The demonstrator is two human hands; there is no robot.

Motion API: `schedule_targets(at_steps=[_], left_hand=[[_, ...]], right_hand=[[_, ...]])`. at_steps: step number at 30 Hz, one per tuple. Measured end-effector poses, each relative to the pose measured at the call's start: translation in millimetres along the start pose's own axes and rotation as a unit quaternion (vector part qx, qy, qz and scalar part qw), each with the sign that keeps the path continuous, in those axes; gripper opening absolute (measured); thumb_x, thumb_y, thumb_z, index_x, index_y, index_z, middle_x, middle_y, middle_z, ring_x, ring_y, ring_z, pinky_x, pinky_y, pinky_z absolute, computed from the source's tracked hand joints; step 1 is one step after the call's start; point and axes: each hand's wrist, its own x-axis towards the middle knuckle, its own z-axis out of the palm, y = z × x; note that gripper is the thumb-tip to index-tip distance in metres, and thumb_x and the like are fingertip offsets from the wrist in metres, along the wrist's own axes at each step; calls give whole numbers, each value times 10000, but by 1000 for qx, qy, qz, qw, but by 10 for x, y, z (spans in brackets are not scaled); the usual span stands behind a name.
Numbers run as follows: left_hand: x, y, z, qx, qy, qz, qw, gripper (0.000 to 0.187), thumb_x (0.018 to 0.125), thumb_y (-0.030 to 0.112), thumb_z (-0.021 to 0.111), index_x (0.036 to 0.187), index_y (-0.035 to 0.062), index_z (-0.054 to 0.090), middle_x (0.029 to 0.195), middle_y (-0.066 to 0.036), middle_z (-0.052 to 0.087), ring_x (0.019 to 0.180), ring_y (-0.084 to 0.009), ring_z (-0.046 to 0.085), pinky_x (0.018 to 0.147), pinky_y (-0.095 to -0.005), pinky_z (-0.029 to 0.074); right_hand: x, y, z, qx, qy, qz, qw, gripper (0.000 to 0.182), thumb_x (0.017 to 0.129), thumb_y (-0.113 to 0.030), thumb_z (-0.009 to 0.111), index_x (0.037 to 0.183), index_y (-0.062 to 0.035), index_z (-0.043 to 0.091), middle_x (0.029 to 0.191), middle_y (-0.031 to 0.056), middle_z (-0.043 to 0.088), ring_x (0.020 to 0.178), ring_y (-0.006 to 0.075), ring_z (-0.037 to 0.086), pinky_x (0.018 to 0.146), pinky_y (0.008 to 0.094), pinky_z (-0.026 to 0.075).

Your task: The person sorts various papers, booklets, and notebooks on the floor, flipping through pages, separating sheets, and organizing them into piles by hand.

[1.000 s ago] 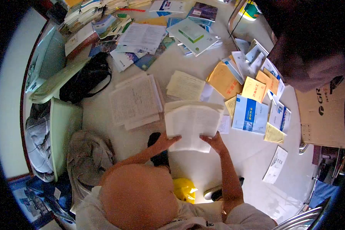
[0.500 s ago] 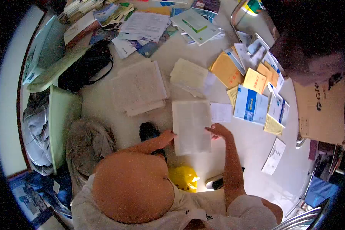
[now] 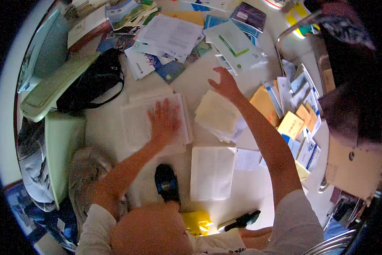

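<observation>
My left hand (image 3: 163,121) is spread open over a broad stack of printed papers (image 3: 133,123), palm down and slightly blurred. Ahead and to the right, my right hand (image 3: 226,86) reaches out with thumb and forefinger apart, holding nothing. It is just beyond a smaller cream paper pile (image 3: 214,114) and short of a pale green-and-white booklet (image 3: 231,49). Between my feet and that pile lies a neat white stack of sheets (image 3: 212,174) on the floor, with neither hand on it. Beside it is a small lined sheet (image 3: 248,158), partly behind my right forearm.
Loose printed sheets (image 3: 171,36) and brochures cover the far floor. Brown envelopes (image 3: 290,125) and booklets are heaped at right, near a cardboard box (image 3: 352,168). A black bag (image 3: 93,80) and a pale green bin (image 3: 65,148) stand at left. A yellow bag (image 3: 197,223) lies near my shoes.
Both hands have let go of the white stack of sheets, which now lies on the floor. My left hand has moved forward and left, my right hand forward. The view has shifted too.
</observation>
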Motion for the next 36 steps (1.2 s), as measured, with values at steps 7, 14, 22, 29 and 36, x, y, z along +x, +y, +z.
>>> schedule_targets(at_steps=[7,14,22,29,36], left_hand=[[-14,50,119,-35,52,-33,998,593,889,404,533,1453,279,403,1588,-172,170,1440,-470,130,1064,-743,72],[29,-12,128,-73,32,-34,996,640,850,426,580,1452,301,403,1579,-185,194,1429,-493,146,1036,-765,100],[63,-81,90,-85,21,-25,996,696,832,462,604,1470,304,373,1571,-198,213,1420,-503,171,1023,-773,123],[17,-129,71,-106,12,-17,994,684,846,466,589,1473,302,371,1580,-187,196,1422,-496,172,1041,-759,126],[432,-371,294,-173,149,3,974,520,868,267,598,1350,96,500,1409,-220,424,1299,-429,383,1076,-578,292]], right_hand=[[1548,-65,893,-205,-20,-103,973,885,818,-511,668,1402,69,342,1450,327,333,1332,480,352,1132,473,298],[1987,-79,1287,-332,-79,-92,936,991,797,-597,632,1441,74,293,1452,362,305,1329,532,328,1132,536,261],[2168,-545,1257,-390,-152,-75,905,1016,753,-525,690,1428,108,271,1244,466,443,1182,572,469,1054,576,352],[2467,-325,1219,-301,-127,-62,943,740,797,-259,677,1446,-91,364,993,338,623,941,467,630,793,540,514],[2712,-40,595,-285,51,-100,952,469,829,-205,647,1272,-79,554,848,212,678,790,410,657,727,519,521]])
